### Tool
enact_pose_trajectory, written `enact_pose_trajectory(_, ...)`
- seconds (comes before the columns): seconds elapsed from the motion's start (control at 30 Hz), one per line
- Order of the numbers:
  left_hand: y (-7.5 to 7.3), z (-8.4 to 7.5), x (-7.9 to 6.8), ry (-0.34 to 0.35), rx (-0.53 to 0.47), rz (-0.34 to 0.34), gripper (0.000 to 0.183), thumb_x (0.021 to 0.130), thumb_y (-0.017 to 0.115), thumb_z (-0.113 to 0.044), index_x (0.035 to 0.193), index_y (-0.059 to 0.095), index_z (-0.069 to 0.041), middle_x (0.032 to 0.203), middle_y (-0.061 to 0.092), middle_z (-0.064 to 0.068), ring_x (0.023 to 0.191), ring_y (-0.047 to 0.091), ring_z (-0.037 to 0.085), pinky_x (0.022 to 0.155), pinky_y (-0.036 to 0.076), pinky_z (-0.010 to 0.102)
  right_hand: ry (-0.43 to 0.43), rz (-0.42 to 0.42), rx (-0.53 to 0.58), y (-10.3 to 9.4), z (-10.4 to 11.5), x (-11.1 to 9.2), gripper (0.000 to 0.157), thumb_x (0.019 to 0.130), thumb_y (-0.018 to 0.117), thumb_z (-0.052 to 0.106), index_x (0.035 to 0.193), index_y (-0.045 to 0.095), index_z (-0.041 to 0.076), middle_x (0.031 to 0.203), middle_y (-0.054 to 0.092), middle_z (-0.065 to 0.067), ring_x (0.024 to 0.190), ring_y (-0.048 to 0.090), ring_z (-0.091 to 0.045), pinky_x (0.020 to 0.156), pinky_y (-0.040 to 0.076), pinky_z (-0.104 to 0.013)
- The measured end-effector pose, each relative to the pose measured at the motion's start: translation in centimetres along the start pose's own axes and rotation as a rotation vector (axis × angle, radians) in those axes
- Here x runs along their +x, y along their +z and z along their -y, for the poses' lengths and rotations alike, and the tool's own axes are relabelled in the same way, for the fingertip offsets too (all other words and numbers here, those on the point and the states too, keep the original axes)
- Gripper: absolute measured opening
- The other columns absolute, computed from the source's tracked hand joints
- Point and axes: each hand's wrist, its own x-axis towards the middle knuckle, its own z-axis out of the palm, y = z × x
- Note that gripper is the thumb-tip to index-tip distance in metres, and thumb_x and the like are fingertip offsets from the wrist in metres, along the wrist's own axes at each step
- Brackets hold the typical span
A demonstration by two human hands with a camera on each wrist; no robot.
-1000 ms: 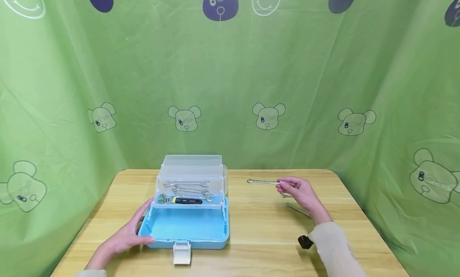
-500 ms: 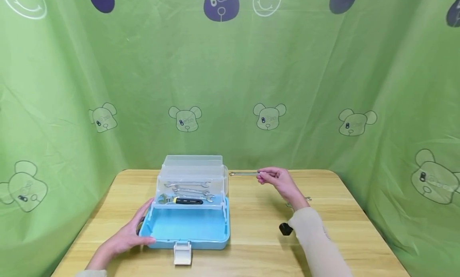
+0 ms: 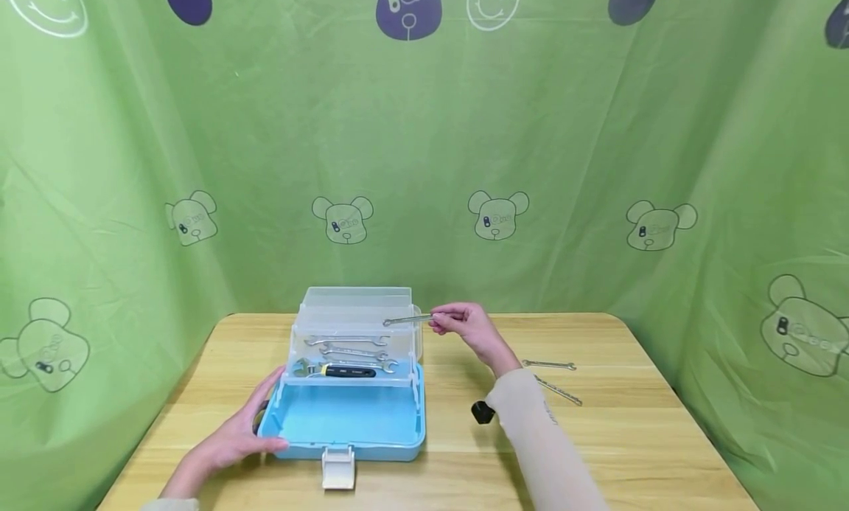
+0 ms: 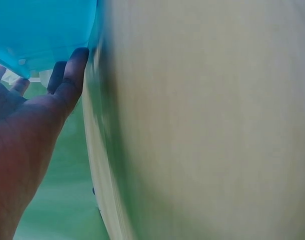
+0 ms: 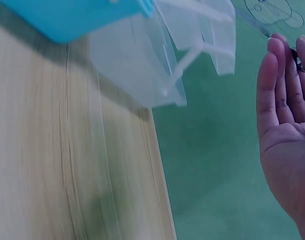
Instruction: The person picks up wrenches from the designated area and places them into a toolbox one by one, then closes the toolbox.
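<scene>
My right hand [image 3: 467, 330] pinches one end of a slim silver wrench [image 3: 406, 319]. The wrench lies roughly level, its far end pointing left and overlapping the raised upper tray [image 3: 358, 318] of a blue toolbox [image 3: 341, 450]. In the right wrist view, the fingers [image 5: 275, 85] are drawn together around the wrench's dark end. At the box's left side my left hand [image 3: 232, 437] holds on, thumb at the front corner and fingers further back along the wall. Several silver wrenches [image 3: 354, 352] and a black-handled adjustable wrench [image 3: 348, 372] lie in the lower clear tray.
Two more wrenches, one nearly level [image 3: 549, 364] and one slanted [image 3: 558, 391], rest on the wooden table [image 3: 637, 437] right of the right forearm. A white latch [image 3: 338, 469] hangs from the toolbox front. Green patterned cloth [image 3: 424, 164] surrounds the table.
My right hand has carried the wrench leftward and slightly back, from the table's right side to the toolbox trays. The two loose wrenches are now uncovered. My left hand stays put.
</scene>
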Motion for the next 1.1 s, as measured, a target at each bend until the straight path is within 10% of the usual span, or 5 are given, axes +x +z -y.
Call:
enact_pose_trajectory(0.2,0.0,0.2,0.1,-0.026,-0.002,0.006,0.127,0.08,0.087,-0.021,0.167,-0.004,-0.035,0.172,-0.005,0.025,0.15,0.008,0.065,0.108,0.019,0.087,0.015,0.002,-0.058,2.3,0.4,1.0,0.028,0.098,0.071,0.015,0.122,0.073,0.001,0.106,0.08,-0.011,0.106,0.072,-0.037,0.084,0.06,-0.028)
enact_pose_trajectory(1.1,0.0,0.2,0.0,0.001,0.011,-0.007,0.126,0.079,0.088,-0.021,0.167,-0.001,-0.034,0.172,-0.002,0.025,0.149,0.01,0.065,0.107,0.02,0.087,-0.121,-0.044,-0.449,7.4,0.9,2.3,0.023,0.093,0.078,0.028,0.113,0.077,0.016,0.107,0.075,0.002,0.109,0.064,-0.019,0.105,0.053,-0.047)
